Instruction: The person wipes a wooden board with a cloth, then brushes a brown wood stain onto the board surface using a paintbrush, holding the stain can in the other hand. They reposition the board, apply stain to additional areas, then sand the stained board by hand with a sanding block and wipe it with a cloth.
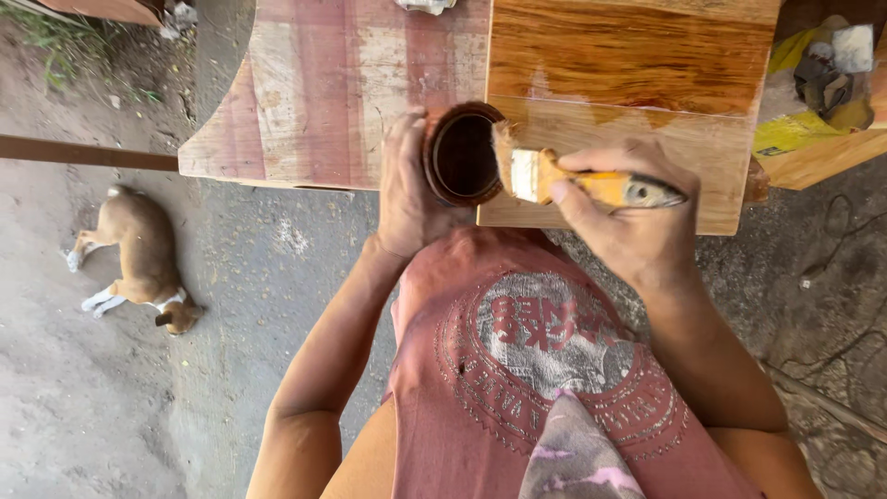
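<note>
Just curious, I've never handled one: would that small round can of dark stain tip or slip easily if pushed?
Probably yes. The can sits at the board's edge, steadied by the left hand. Its stain-smeared rim looks slippery, and the open top would likely spill.

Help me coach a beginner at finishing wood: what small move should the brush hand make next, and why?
Probably carry the brush to the pale part of the board. The right hand has its bristles at the rim of the can, which the left hand steadies, and only the board's far part looks dark and glossy.
</note>
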